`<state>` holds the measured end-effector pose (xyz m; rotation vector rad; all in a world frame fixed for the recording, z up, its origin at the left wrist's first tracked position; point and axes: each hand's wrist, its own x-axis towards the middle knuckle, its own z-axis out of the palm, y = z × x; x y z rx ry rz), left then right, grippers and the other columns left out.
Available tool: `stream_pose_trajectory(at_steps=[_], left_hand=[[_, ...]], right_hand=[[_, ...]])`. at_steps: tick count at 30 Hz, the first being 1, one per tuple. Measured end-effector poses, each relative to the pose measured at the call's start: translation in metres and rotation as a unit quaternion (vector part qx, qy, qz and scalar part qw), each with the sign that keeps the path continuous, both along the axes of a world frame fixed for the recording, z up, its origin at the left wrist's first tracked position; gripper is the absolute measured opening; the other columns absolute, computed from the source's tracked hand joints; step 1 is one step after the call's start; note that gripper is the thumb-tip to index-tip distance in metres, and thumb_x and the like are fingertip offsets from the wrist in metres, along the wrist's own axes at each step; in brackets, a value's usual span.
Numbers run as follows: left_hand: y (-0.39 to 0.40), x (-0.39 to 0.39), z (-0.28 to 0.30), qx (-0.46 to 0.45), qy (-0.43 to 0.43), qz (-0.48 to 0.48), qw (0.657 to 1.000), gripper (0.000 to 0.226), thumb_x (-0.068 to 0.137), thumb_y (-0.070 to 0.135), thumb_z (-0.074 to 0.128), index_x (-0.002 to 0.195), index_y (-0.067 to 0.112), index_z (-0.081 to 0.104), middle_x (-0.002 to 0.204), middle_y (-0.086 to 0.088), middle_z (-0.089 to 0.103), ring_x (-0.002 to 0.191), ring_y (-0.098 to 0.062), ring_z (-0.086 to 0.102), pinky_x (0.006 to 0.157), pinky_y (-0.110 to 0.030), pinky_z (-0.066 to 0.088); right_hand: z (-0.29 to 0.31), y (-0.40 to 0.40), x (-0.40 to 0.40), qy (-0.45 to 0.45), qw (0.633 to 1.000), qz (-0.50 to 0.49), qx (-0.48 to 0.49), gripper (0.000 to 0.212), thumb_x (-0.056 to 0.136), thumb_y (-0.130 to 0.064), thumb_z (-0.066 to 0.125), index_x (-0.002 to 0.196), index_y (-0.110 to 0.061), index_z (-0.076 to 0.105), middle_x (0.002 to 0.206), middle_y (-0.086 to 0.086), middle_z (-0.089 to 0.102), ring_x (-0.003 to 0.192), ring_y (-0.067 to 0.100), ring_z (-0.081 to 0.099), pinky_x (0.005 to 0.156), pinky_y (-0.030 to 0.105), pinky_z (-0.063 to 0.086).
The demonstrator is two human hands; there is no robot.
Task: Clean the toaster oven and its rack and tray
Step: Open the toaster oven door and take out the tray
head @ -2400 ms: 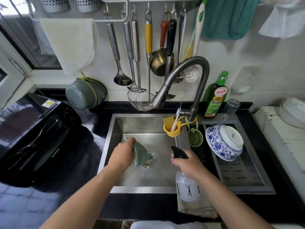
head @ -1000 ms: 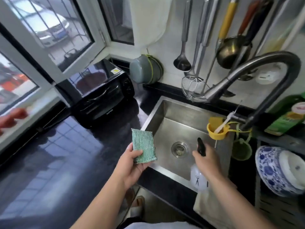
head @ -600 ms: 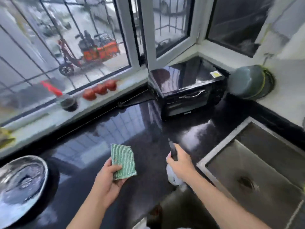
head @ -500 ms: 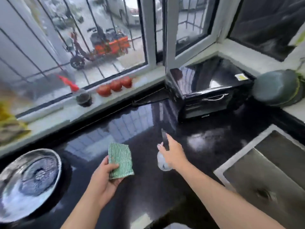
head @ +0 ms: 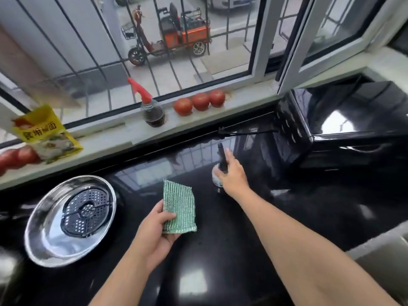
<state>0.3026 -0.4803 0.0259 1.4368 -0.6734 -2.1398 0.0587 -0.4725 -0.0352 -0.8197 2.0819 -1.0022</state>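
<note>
The black toaster oven (head: 344,120) sits with its door shut at the right end of the black counter, below the window. My left hand (head: 154,230) holds a green scrubbing sponge (head: 179,208) flat above the counter, thumb on top. My right hand (head: 233,173) reaches forward and holds a clear spray bottle (head: 217,177) with a black nozzle, which stands on or just above the counter to the left of the oven. The oven's rack and tray are not in view.
A round steel pan with a perforated insert (head: 70,219) sits at the left. On the windowsill stand a red-topped spray bottle (head: 152,111), three tomatoes (head: 199,101) and a yellow packet (head: 44,133). The sink edge (head: 379,246) shows at the right.
I have turned left from the sink to the counter by the window. Both hands carried the sponge and the spray bottle along, and the bottle is now down beside the oven.
</note>
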Motion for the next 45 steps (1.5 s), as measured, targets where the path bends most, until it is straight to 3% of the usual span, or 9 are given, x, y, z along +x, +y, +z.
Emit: stream_pose_trajectory(at_steps=[5, 11, 18, 20, 24, 28, 37, 40, 45], left_hand=[[0.027, -0.043, -0.002, 0.015, 0.031, -0.075, 0.997, 0.049, 0.09, -0.013, 0.041, 0.125, 0.009, 0.067, 0.119, -0.017, 0.073, 0.098, -0.031, 0.071, 0.084, -0.047, 0.06], [0.119, -0.16, 0.003, 0.031, 0.096, -0.287, 0.953, 0.05, 0.091, -0.013, 0.041, 0.129, 0.008, 0.065, 0.125, -0.023, 0.069, 0.101, -0.036, 0.07, 0.089, -0.052, 0.057], [0.254, -0.288, 0.024, -0.059, 0.039, -0.485, 0.872, 0.041, 0.098, -0.006, 0.046, 0.131, 0.014, 0.06, 0.117, -0.011, 0.076, 0.108, -0.032, 0.073, 0.088, -0.049, 0.061], [0.255, -0.315, 0.018, -0.206, -0.044, -0.546, 0.811, 0.043, 0.099, 0.004, 0.053, 0.14, 0.017, 0.052, 0.121, -0.002, 0.073, 0.111, -0.027, 0.071, 0.093, -0.049, 0.059], [0.208, -0.377, 0.012, -0.611, -0.226, -0.507, 0.564, 0.068, 0.096, 0.015, 0.056, 0.159, 0.017, 0.03, 0.16, -0.006, 0.031, 0.123, -0.032, 0.059, 0.098, -0.042, 0.051], [0.174, -0.429, 0.024, -0.706, -0.279, -0.509, 0.406, 0.075, 0.098, 0.02, 0.053, 0.163, 0.014, 0.016, 0.162, -0.006, 0.019, 0.101, -0.037, 0.065, 0.074, -0.042, 0.054], [0.198, -0.45, 0.038, -0.63, -0.356, -0.465, 0.51, 0.03, 0.094, 0.014, 0.05, 0.123, 0.008, 0.041, 0.118, -0.016, 0.057, 0.091, -0.04, 0.06, 0.07, -0.043, 0.045], [0.214, -0.427, 0.029, -0.608, -0.34, -0.454, 0.555, 0.056, 0.092, 0.011, 0.049, 0.145, 0.006, 0.031, 0.127, -0.017, 0.056, 0.099, -0.041, 0.063, 0.08, -0.045, 0.051], [0.246, -0.366, -0.009, -0.621, -0.376, -0.46, 0.512, 0.082, 0.092, 0.016, 0.051, 0.163, 0.007, 0.011, 0.143, -0.013, 0.046, 0.112, -0.033, 0.063, 0.082, -0.039, 0.05]], right_hand=[[0.019, 0.085, -0.014, -0.1, 0.992, -0.066, 0.049, 0.058, 0.095, -0.034, 0.062, 0.148, -0.02, 0.042, 0.145, 0.002, 0.05, 0.13, 0.017, 0.048, 0.109, 0.035, 0.04], [0.06, 0.27, -0.034, -0.44, 0.863, -0.243, -0.052, 0.044, 0.102, -0.047, 0.046, 0.122, -0.014, 0.066, 0.116, 0.007, 0.073, 0.113, 0.024, 0.067, 0.104, 0.045, 0.049], [0.079, 0.385, -0.121, -0.348, 0.854, -0.352, -0.162, 0.03, 0.105, -0.016, 0.046, 0.126, -0.004, 0.062, 0.116, 0.02, 0.07, 0.109, 0.037, 0.067, 0.098, 0.055, 0.051], [0.069, 0.408, -0.145, -0.339, 0.828, -0.412, -0.171, 0.028, 0.105, -0.017, 0.046, 0.123, -0.005, 0.062, 0.111, 0.018, 0.072, 0.103, 0.035, 0.07, 0.092, 0.054, 0.055], [0.051, 0.452, -0.17, -0.325, 0.8, -0.479, -0.157, 0.025, 0.105, -0.017, 0.047, 0.119, -0.004, 0.063, 0.111, 0.017, 0.072, 0.102, 0.033, 0.069, 0.089, 0.048, 0.055], [0.039, 0.474, -0.177, -0.333, 0.782, -0.504, -0.156, 0.024, 0.104, -0.011, 0.047, 0.12, 0.001, 0.061, 0.115, 0.023, 0.068, 0.106, 0.036, 0.066, 0.088, 0.047, 0.054], [0.042, 0.481, -0.185, -0.324, 0.787, -0.501, -0.155, 0.022, 0.103, -0.013, 0.049, 0.115, 0.0, 0.063, 0.107, 0.021, 0.072, 0.103, 0.038, 0.068, 0.097, 0.057, 0.05], [0.044, 0.485, -0.18, -0.321, 0.787, -0.501, -0.161, 0.022, 0.103, -0.012, 0.049, 0.113, 0.0, 0.064, 0.105, 0.021, 0.073, 0.101, 0.038, 0.068, 0.095, 0.055, 0.052], [0.042, 0.492, -0.167, -0.321, 0.791, -0.495, -0.161, 0.021, 0.102, -0.011, 0.05, 0.113, -0.002, 0.065, 0.105, 0.019, 0.074, 0.101, 0.037, 0.069, 0.097, 0.055, 0.051]])
